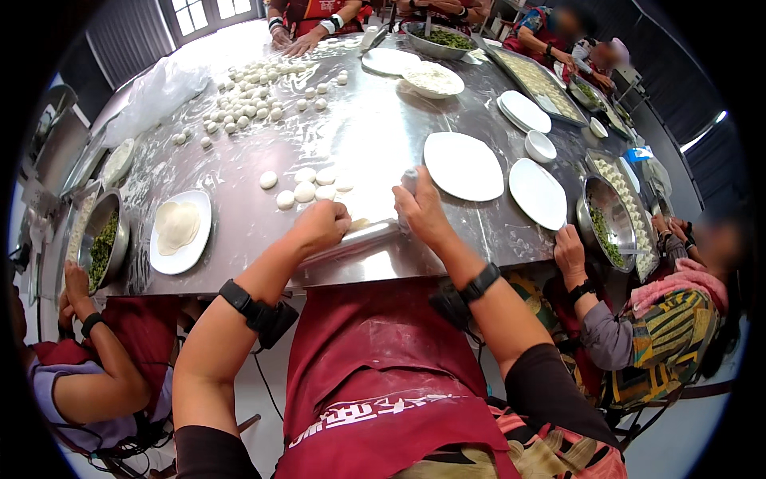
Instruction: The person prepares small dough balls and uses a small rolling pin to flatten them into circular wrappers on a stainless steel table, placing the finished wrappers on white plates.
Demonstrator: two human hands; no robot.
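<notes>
At the near edge of the metal table (375, 267), my right hand (423, 211) is wrapped round a short greyish rolling pin (409, 177), whose end sticks up past the thumb. Just left of it, my left hand (323, 225) is closed, fingertips pressed together at a small flat piece of dough (361, 225), mostly hidden by the fingers. Several round dough balls (305, 191) lie on the table beyond my left hand. A white plate (180, 259) to the left holds flat round dough wrappers (177, 227).
An empty white plate (464, 166) and another (538, 194) lie right of my hands. Steel bowls of chopped green filling stand at left (120, 239) and right (586, 215). Many dough balls (247, 92) spread farther back. People work on both sides and across the table.
</notes>
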